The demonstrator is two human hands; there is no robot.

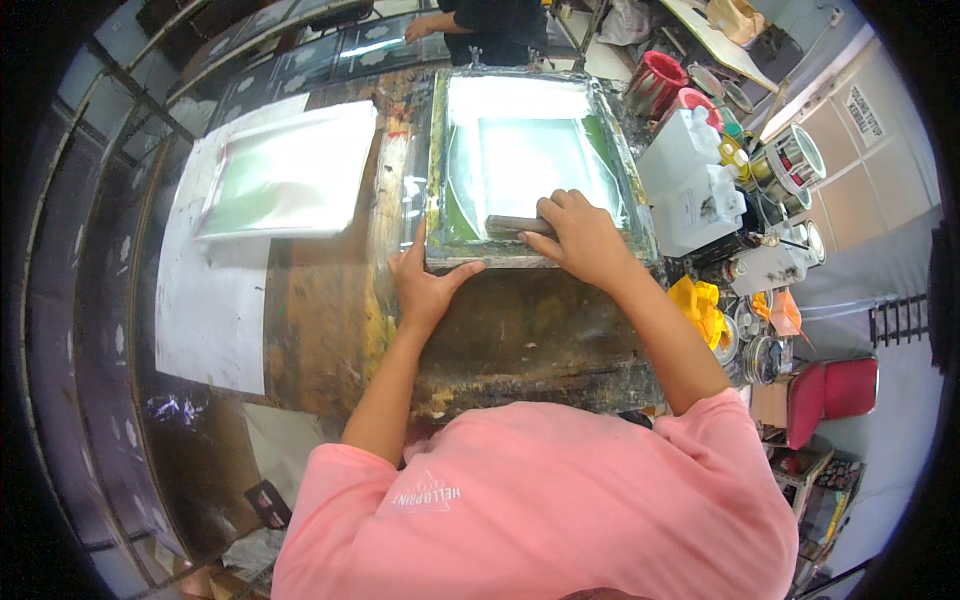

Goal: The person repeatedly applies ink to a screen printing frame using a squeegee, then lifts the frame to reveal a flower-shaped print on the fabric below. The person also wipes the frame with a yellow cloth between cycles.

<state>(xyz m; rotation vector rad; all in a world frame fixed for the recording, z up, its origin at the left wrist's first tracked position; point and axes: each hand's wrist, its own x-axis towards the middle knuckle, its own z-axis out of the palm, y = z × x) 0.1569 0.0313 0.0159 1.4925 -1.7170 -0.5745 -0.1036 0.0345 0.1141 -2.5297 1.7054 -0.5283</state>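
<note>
A screen-printing frame [500, 259] lies on the stained worktable in front of me, its mesh [530, 165] coated green at the sides and bright white across the middle. My right hand [588, 238] is closed around the right end of a squeegee [512, 224], which lies crosswise on the near part of the mesh. At the frame's near left corner, my left hand [425, 288] grips the edge, thumb along the near side and fingers along the left side. Whatever lies under the frame is hidden.
Left of the frame lie shiny printed sheets [290, 170] on white paper [215, 320]. White jugs [690, 200], red buckets [657, 82], open tins [790, 160] and a yellow cloth [700, 312] crowd the right side. Another person [495, 25] stands beyond the table.
</note>
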